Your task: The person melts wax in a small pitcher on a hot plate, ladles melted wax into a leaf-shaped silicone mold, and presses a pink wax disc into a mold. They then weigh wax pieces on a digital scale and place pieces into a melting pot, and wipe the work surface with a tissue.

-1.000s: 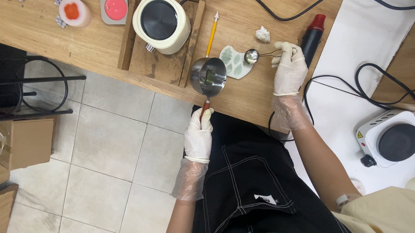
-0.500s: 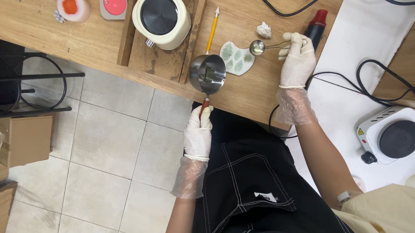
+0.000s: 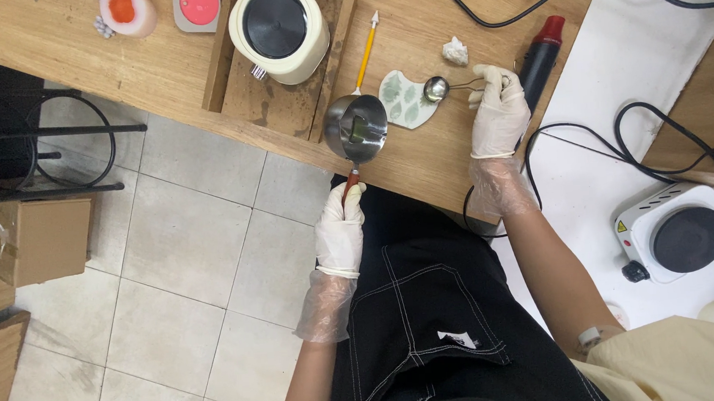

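Left hand [image 3: 340, 237], gloved, grips the red handle of a small steel pot [image 3: 356, 129] held just left of the leaf-patterned mould [image 3: 406, 101], while right hand [image 3: 499, 115], gloved, pinches a metal spoon [image 3: 436, 89] whose bowl sits over that mould's right edge.

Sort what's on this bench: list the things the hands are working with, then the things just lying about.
In hand:
- left hand holding the small steel pot by its red handle
- right hand holding the metal spoon over the leaf-patterned mould

Lying about:
- cream round appliance
- yellow pencil
- white crumpled lump
- black and red tool
- white hotplate
- pink candle
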